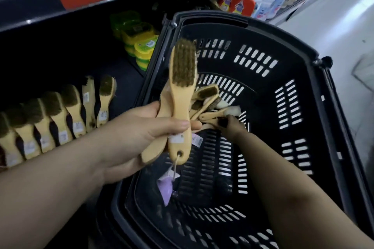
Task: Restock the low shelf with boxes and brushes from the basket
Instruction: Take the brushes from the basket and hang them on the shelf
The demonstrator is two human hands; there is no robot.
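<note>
Beside the dark low shelf [125, 79], left fingers [178, 125] clamp brushes [180, 95]; right fingers [226, 122] grasp another in the basket [303, 107].

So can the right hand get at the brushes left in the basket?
Probably yes: the right hand is already down inside the open basket, fingers at the loose brushes, with nothing covering them.

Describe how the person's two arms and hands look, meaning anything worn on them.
Both forearms are bare, with no sleeves in view. The left hand and right hand wear no gloves. No watch, bracelet or ring shows. The right hand's fingertips are too dark to check for rings.
</note>
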